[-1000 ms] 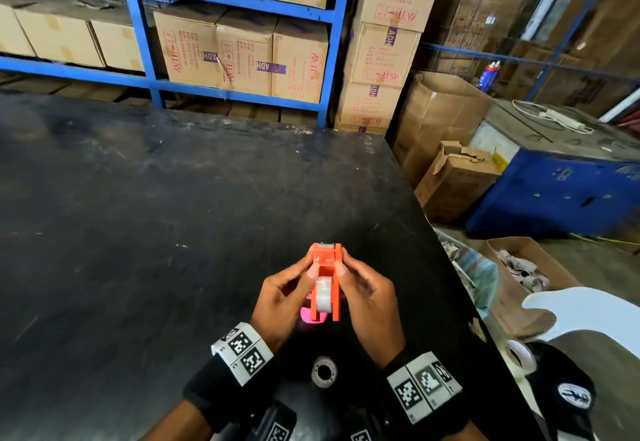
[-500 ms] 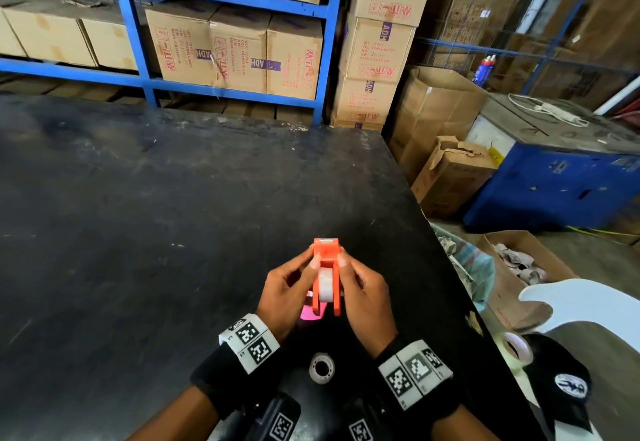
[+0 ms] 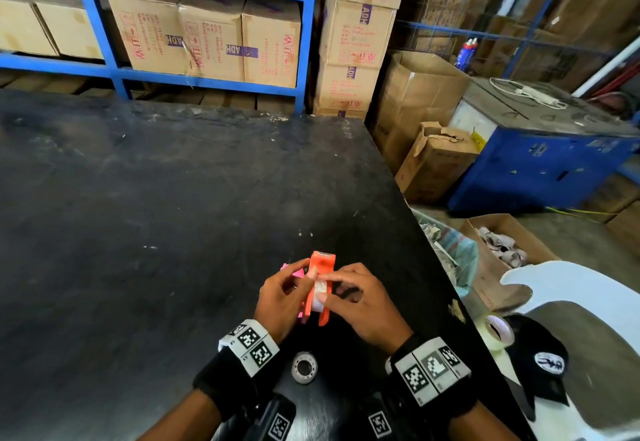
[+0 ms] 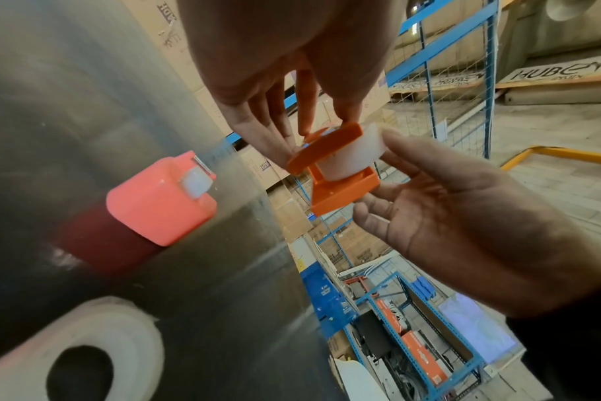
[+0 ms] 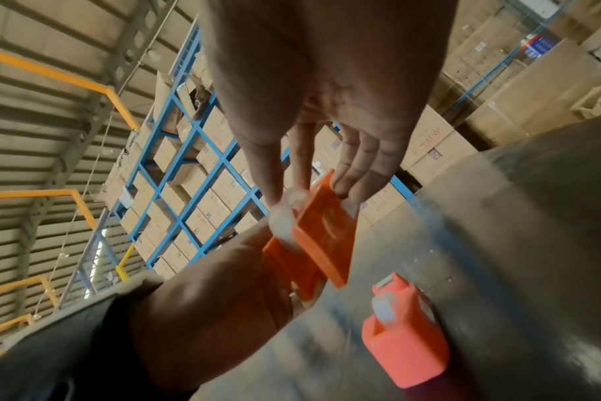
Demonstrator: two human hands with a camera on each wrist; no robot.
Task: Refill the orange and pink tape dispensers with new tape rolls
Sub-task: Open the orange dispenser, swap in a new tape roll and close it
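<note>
Both hands hold the orange tape dispenser just above the black table near its right edge. A white tape roll sits between its two side plates. My left hand pinches the dispenser's left side. My right hand grips it from the right, with the thumb on the roll and the fingers on the orange side plate. The pink dispenser stands on the table behind my left hand, with tape in it. A loose tape roll lies flat between my wrists.
The table's right edge is close to my right hand. Beyond it are a white chair with another tape roll and a black cap, open cardboard boxes on the floor, and a blue machine. Blue shelving with cartons stands behind the table.
The orange dispenser stays between both hands. My right thumb and forefinger have moved across onto the tape roll in it. More of the pink dispenser shows left of my left hand.
</note>
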